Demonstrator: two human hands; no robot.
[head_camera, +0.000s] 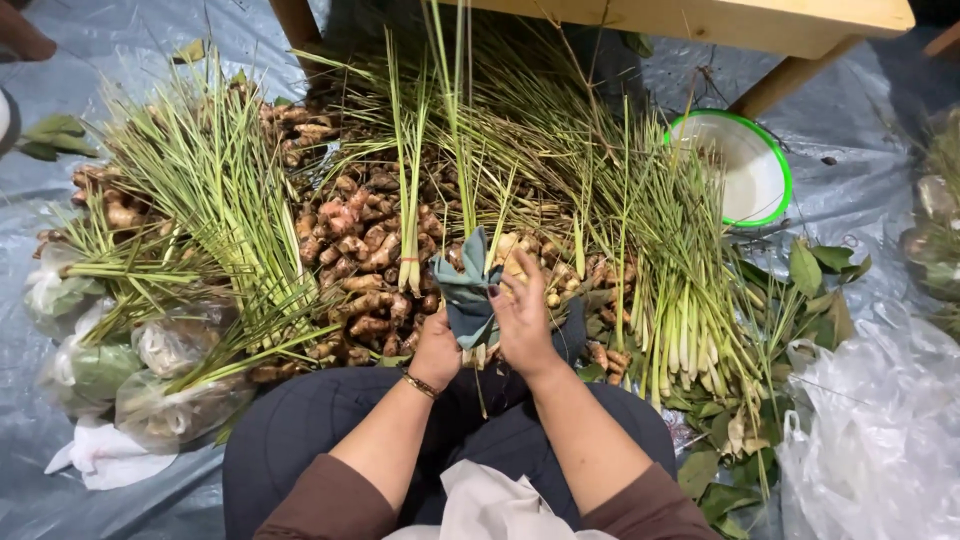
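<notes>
You are wearing brown sleeves pushed up past the elbows, dark grey-blue trousers, and a pale cloth lying across your lap at six o'clock; a thin gold bracelet is circling your left hand's (437, 352) wrist.

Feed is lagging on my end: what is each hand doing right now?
Left hand: closed around the base of the lemongrass bundle.
Right hand: fingers on the dark green leaf wrap around that bundle.

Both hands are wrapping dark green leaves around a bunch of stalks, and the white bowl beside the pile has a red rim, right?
Not quite: the head view shows the white bowl has a green rim. Both the left hand and right hand do wrap the dark green leaves around the stalks.
</notes>
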